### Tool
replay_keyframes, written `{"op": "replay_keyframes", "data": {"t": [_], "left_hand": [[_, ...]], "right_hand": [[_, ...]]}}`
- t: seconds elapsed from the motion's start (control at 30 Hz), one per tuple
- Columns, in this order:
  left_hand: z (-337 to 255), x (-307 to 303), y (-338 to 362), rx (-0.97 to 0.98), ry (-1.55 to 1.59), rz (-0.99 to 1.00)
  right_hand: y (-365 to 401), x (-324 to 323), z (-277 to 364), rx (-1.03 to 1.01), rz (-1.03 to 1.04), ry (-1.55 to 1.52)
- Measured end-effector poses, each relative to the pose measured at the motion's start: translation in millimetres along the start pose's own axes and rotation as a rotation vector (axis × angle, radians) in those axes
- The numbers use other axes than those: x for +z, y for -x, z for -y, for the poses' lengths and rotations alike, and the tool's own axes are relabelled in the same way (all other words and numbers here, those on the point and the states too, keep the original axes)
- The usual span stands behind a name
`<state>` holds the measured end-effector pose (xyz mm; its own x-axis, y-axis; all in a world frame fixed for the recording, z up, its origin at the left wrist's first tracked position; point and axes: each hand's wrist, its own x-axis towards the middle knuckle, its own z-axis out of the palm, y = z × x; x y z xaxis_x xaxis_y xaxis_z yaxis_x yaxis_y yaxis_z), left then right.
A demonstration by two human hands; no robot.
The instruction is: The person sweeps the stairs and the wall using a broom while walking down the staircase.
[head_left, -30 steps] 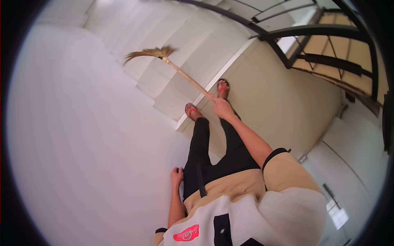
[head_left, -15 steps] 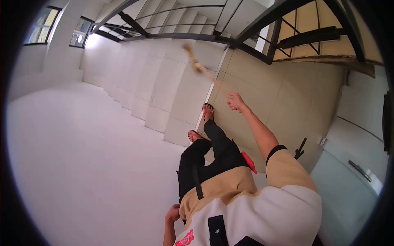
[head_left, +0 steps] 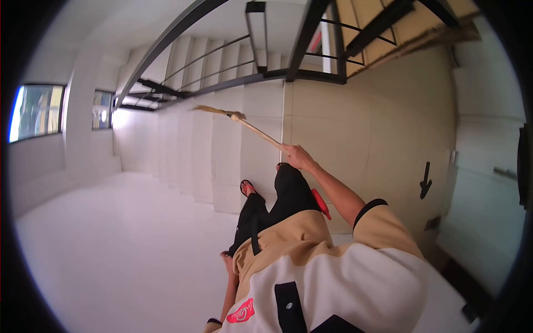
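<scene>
My right hand [head_left: 300, 157] is closed round the light wooden handle of a straw broom [head_left: 256, 131]. The broom reaches out to the left over the upper stairs, its brush head [head_left: 211, 110] beside the black railing. Whether the bristles touch a step cannot be told. Down by my left hip, my left hand [head_left: 227, 261] rests against my black trousers [head_left: 252, 219], with its fingers mostly hidden. My left foot [head_left: 247, 188], in a red-strapped flip-flop, stands on a step; the right foot is largely behind my knee.
White stairs [head_left: 202, 161] descend to the left, with a white wall surface [head_left: 111, 250] alongside. A black metal railing [head_left: 239, 83] borders the far side. Beige landing tiles [head_left: 366, 122] lie right, near a pale door [head_left: 483, 216] with a handle. Windows [head_left: 41, 111] are at far left.
The broom has swung left and down, its head now nearer the railing. My left foot has stepped onto the stair, and the view has shifted. My left hand has slid to the thigh.
</scene>
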<state>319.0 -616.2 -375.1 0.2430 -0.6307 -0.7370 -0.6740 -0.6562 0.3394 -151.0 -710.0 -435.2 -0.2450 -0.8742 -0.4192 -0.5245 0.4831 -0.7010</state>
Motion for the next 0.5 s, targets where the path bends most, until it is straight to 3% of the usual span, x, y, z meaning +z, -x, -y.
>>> {"op": "replay_keyframes", "data": {"t": [0.07,0.2,0.23,0.33,0.5], "left_hand": [[2.1,5.4,-58.3,0.272,-0.041,0.039],[19.7,-5.4,-153.1,0.794,-0.095,0.151],[6.9,-12.3,-162.0,0.596,-0.430,0.214],[-20.8,-41.9,-155.1,0.607,-0.484,0.215],[-16.8,-95.6,-162.1,0.879,-0.462,0.347]], "right_hand": [[3.1,3.3,-13.7,-0.041,-0.131,0.071],[28.0,11.2,-2.4,0.188,-0.174,0.034],[33.6,19.9,1.1,0.200,-0.200,0.036],[44.5,41.0,21.4,0.260,-0.282,0.034],[54.0,61.3,44.3,0.317,-0.366,-0.012]]}}
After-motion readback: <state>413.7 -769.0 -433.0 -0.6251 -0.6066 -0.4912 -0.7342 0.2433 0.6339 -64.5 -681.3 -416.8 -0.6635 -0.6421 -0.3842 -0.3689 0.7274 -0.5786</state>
